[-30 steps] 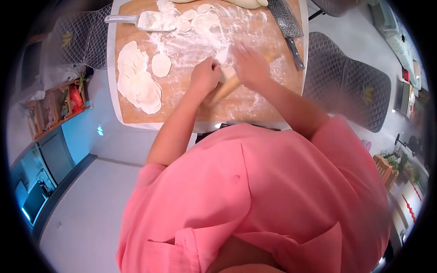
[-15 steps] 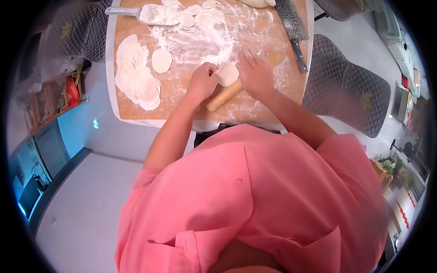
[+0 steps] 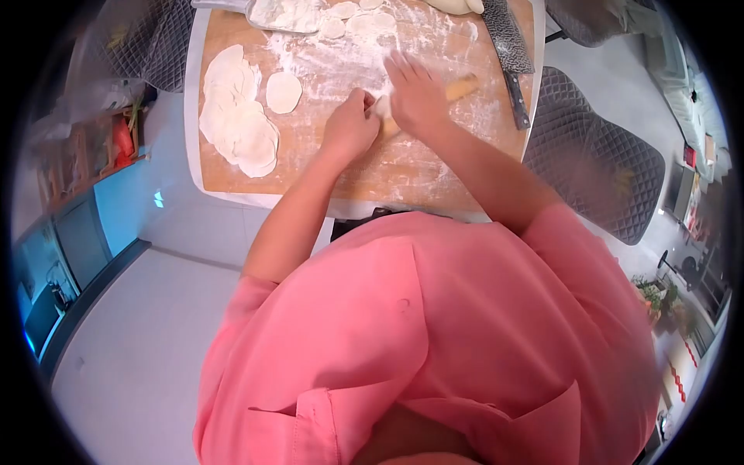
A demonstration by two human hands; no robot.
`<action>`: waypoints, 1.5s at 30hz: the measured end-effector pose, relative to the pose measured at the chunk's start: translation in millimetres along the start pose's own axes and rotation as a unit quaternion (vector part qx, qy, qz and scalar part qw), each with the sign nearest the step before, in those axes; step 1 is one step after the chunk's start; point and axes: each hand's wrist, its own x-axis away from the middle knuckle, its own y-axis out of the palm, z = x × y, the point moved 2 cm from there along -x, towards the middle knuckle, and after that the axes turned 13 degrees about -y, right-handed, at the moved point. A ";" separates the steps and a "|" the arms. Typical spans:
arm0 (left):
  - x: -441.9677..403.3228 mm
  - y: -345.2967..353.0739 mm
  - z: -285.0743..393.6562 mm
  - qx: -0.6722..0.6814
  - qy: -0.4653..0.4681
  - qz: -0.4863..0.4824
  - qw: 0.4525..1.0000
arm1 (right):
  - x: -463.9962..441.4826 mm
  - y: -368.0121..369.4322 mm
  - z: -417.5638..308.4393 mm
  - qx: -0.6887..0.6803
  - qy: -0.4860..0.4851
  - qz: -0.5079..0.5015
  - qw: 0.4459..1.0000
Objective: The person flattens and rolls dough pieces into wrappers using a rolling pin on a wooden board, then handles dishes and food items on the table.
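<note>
On the floured wooden board (image 3: 310,167), my right hand (image 3: 418,94) lies flat over the wooden rolling pin (image 3: 463,87), fingers stretched out. The pin runs slantwise, its right end bare and its middle under my palm. My left hand (image 3: 353,128) pinches the edge of a small dough piece (image 3: 383,106) between thumb and fingers. Most of that dough is hidden between my hands. To the left lie a stack of overlapping round wrappers (image 3: 236,116) and a single round wrapper (image 3: 284,92).
A metal scoop of flour (image 3: 285,14) rests at the board's far left, beside several small dough discs (image 3: 370,23). A cleaver (image 3: 508,46) lies along the right edge, near a dough roll (image 3: 453,5). Quilted chairs (image 3: 593,155) flank the table.
My right hand and the rolling pin have shifted forward, covering more of the dough. My left hand still pinches its edge. The board sits slightly higher and further right in view.
</note>
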 end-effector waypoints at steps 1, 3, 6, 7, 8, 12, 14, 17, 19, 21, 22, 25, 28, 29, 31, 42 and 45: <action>-6.8 -2.7 5.7 0.001 0.001 0.003 1.000 | -17.1 0.5 1.5 0.024 -0.002 0.058 0.998; -14.0 -9.3 17.6 -0.074 -0.023 -0.048 0.996 | -14.8 0.3 -1.3 0.017 0.004 0.074 0.997; -12.3 -12.9 2.7 -0.036 -0.053 -0.061 0.996 | 36.9 -13.6 -1.7 0.010 -0.025 0.037 0.999; -6.8 -12.7 -8.1 0.020 -0.082 -0.062 0.995 | 58.7 -17.6 -3.2 0.003 -0.059 -0.021 0.998; -2.5 -14.0 -14.6 0.027 -0.033 -0.029 0.999 | 61.0 -17.9 -2.4 0.001 -0.063 -0.024 0.998; 3.3 -5.1 -6.5 0.025 -0.065 -0.023 0.997 | 19.9 -10.3 -4.5 0.017 -0.070 0.011 0.997; -2.9 -10.3 11.5 -0.002 -0.036 0.008 0.999 | -26.4 -2.3 -4.2 0.040 -0.015 0.062 0.997; -18.0 -8.8 3.7 -0.045 -0.042 0.003 0.998 | -26.0 -5.2 -6.2 -0.014 0.024 0.049 0.998; -19.3 -6.9 -11.7 0.028 -0.077 -0.014 0.997 | 23.2 -19.8 -6.1 -0.021 -0.013 0.008 1.000; -9.6 -3.9 -24.4 0.107 -0.121 -0.039 0.986 | 50.2 -14.2 -5.6 -0.036 -0.052 -0.040 0.997; -0.6 -4.6 -21.3 0.109 -0.116 -0.039 0.986 | 52.5 -8.2 -3.3 -0.038 -0.047 -0.028 0.998; 2.9 1.1 -13.4 0.090 -0.072 -0.015 0.993 | 10.8 -2.1 -9.3 -0.007 -0.040 0.002 0.999; -8.1 -11.1 7.7 -0.093 -0.038 0.022 0.995 | -33.0 1.2 -7.5 0.014 -0.018 0.049 0.999; -6.7 -11.7 3.0 -0.094 -0.039 0.022 0.995 | -35.5 0.9 -8.1 -0.004 0.007 0.073 0.997; -15.6 -10.5 -10.5 -0.036 -0.068 0.027 0.997 | 3.3 -12.3 -8.5 -0.029 -0.005 0.048 0.998; -5.0 -11.1 -1.5 -0.074 -0.037 0.034 0.996 | -36.9 4.8 -12.2 -0.030 0.010 0.071 0.997; -2.2 -14.2 -11.7 -0.071 -0.037 0.033 0.996 | 41.6 -12.2 -15.8 -0.044 -0.052 0.002 0.998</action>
